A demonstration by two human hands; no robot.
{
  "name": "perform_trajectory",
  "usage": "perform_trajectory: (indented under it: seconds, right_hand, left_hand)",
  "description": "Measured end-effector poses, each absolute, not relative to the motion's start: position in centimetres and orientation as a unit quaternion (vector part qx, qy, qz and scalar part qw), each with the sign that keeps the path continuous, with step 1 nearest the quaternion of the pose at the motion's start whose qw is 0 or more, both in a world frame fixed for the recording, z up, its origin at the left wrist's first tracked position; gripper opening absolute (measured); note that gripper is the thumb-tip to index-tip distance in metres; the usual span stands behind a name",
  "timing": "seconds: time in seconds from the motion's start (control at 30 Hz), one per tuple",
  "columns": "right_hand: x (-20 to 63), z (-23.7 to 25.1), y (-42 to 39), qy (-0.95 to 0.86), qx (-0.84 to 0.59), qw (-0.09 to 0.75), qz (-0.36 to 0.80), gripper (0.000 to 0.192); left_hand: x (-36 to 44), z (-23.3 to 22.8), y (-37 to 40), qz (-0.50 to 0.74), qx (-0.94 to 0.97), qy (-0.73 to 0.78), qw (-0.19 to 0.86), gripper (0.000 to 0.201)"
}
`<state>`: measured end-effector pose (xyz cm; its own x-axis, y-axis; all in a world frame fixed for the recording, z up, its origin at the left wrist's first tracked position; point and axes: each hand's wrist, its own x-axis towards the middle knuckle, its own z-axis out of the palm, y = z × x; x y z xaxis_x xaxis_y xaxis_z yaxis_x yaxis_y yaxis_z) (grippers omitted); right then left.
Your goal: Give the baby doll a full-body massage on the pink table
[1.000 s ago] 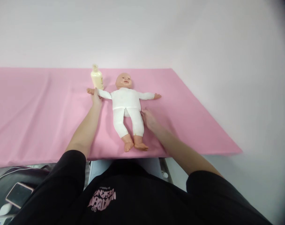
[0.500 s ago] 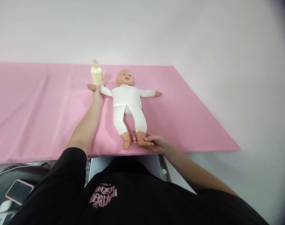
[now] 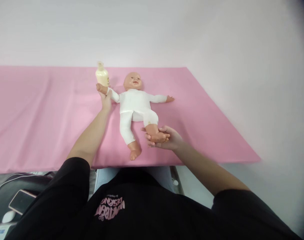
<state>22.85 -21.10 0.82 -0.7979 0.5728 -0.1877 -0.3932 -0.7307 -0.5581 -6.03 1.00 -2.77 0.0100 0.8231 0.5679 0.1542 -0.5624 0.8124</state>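
A baby doll (image 3: 135,103) with a white cloth body lies face up on the pink table cover (image 3: 204,133), its head away from me. My left hand (image 3: 106,99) is closed on the doll's arm at the left, near the wrist; some of my fingers are hidden under it. My right hand (image 3: 168,138) is wrapped around the doll's foot on the right side and holds it raised, with that leg bent at the knee. The doll's other leg lies stretched toward the table's front edge. Its arm at the right lies spread out.
Behind the doll's raised hand stands a cream pump bottle (image 3: 102,76). A white wall (image 3: 152,33) runs along the back of the table. At lower left, a phone (image 3: 22,201) and a white rounded object (image 3: 8,216) lie on a dark surface.
My right hand has lifted the doll's foot up and away from me, and that knee now bends. My left hand has raised the doll's arm slightly.
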Motion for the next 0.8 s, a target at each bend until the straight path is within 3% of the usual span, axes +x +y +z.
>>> perform_trajectory:
  seconds: [0.2, 0.4, 0.6, 0.8]
  right_hand:
    - [22.6, 1.6, -15.7, -0.311, -0.136, 0.292, 0.894, 0.051]
    - [22.1, -1.8, -10.5, -0.306, -0.146, 0.322, 0.884, 0.038]
    - [22.2, -5.0, -8.8, -0.302, -0.106, 0.318, 0.892, 0.035]
    - [22.4, -4.4, -9.2, -0.291, -0.112, 0.297, 0.903, 0.046]
  left_hand:
    - [-4.4, -3.7, 0.3, 0.495, 0.789, 0.319, 0.177, 0.053]
    - [-4.2, -4.8, 1.2, 0.426, 0.861, 0.27, 0.069, 0.035]
    - [-3.9, -4.2, 0.6, 0.35, 0.899, 0.262, 0.016, 0.037]
    - [-3.8, -4.2, 0.5, 0.375, 0.898, 0.23, 0.0, 0.028]
